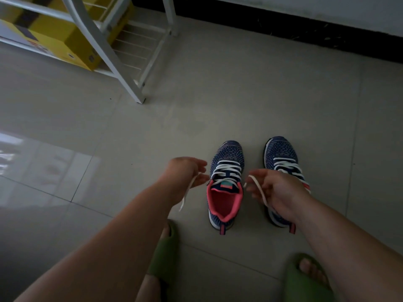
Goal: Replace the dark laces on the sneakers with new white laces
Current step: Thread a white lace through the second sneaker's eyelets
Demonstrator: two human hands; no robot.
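On the pale tiled floor (218, 94) two navy knit sneakers stand side by side with toes pointing away, the left sneaker (225, 184) showing its pink lining and the right sneaker (281, 162) partly hidden behind the right hand (277, 190); both are threaded with white laces (226, 168). The left hand (187, 175) pinches one loose lace end just beside the left sneaker, its other fingers loosely spread, while the right hand curls round the other end, which runs across its palm. Green slippers (305, 282) sit at the near edge, and a white rack (122, 68) with a yellow box (63, 38) stands at the far left.
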